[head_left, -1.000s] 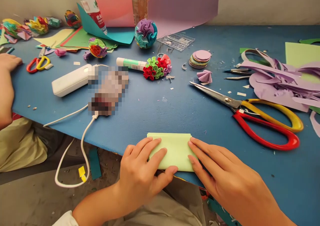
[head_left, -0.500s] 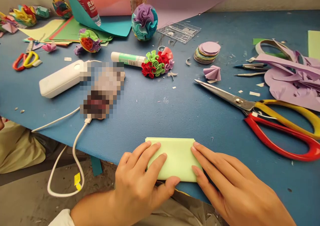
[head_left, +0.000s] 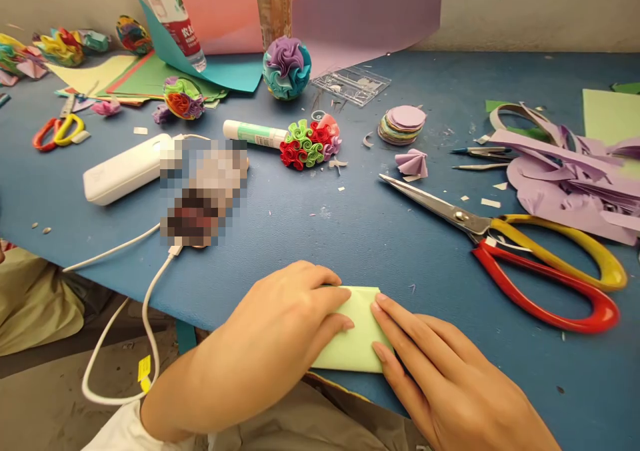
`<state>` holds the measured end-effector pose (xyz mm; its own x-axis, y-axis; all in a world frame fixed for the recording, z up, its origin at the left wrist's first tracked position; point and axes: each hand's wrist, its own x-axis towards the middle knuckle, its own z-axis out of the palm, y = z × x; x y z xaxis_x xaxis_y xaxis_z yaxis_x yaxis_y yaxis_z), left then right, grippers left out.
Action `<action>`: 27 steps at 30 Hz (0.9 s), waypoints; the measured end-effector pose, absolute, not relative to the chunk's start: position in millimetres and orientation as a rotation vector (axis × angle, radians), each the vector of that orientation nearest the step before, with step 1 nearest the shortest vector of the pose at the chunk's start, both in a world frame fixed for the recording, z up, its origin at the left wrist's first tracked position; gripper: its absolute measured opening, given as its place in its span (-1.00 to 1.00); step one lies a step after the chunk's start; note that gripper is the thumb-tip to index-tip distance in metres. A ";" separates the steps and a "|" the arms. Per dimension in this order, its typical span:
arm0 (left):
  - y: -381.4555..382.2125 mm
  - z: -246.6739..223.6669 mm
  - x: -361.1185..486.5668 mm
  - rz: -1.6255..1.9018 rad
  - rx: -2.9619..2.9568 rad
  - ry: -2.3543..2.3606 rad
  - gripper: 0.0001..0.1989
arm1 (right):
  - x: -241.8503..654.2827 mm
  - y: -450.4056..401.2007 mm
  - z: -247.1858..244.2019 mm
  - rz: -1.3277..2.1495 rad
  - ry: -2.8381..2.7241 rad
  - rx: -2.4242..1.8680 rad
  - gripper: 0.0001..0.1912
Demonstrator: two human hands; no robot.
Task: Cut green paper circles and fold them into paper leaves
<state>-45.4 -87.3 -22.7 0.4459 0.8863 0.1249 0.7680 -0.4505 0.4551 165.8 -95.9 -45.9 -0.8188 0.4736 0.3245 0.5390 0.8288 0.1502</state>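
A light green sheet of folded paper lies flat at the front edge of the blue table. My left hand reaches across its left half and hides that side. The fingers are bent at the paper's far edge, with thumb and index tip close together on top, closed on it. My right hand rests along the right edge, fingers stretched out and pressing the sheet down. Large scissors with red and yellow handles lie to the right, blades slightly apart.
A phone on a white cable and a white power bank lie left. Behind are a glue stick, paper flowers, a paper ball and stacked paper discs. Purple paper scraps lie right, beside tweezers.
My left hand has moved up over the paper from its near left side to its far edge, its fingers now bent. The right hand keeps its place on the right edge. The view has tilted slightly.
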 end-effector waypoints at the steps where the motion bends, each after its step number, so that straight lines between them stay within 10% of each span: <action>1: -85.6 -24.5 -45.1 0.499 2.364 1.427 -0.84 | 165.5 -96.3 -46.0 -0.341 -2.737 -0.770 -0.70; 27: -73.4 -32.2 -45.0 0.347 2.295 1.322 -0.73 | 156.5 -96.6 -42.3 -0.342 -2.662 -0.901 -0.74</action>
<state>-45.0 -73.4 -32.2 0.5046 0.8633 -0.0131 0.7454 -0.4279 0.5112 156.5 -96.6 -42.3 -0.7543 0.5473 0.3627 0.6212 0.7737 0.1245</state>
